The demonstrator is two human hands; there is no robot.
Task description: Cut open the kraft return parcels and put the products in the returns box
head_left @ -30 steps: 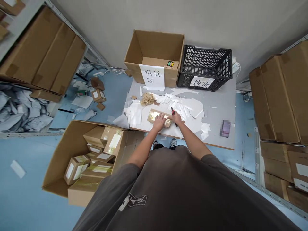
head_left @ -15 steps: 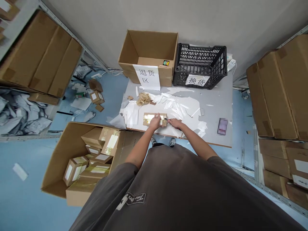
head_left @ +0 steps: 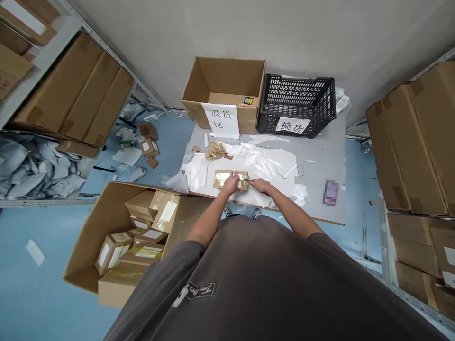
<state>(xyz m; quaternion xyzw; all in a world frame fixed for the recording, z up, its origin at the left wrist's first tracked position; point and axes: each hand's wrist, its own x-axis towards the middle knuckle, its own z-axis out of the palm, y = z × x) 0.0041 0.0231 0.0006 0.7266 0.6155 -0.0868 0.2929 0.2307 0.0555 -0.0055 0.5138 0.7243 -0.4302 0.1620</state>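
A small brown cardboard box (head_left: 218,181) with a white label and shiny clear tape lies flat near the front edge of the table. My left hand (head_left: 231,183) grips it around the middle, the fingers over its top. At the box's right end, my right hand (head_left: 260,185) is closed around a box cutter (head_left: 247,180), whose tip touches or nearly touches the taped end. Most of the cutter is hidden in the fist. White paper scraps (head_left: 261,163) and a wad of crumpled brown tape (head_left: 215,150) lie behind the box.
At the table's back stand a large open carton (head_left: 194,111) with a paper sign and a black plastic crate (head_left: 265,124). A big carton of small boxes (head_left: 83,251) is at my left. A blurred purple object (head_left: 331,193) lies right. Loaded shelves flank both sides.
The view has tilted slightly, so everything sits a little lower and further right. Both hands keep their places at the box, with the cutter still at its right end.
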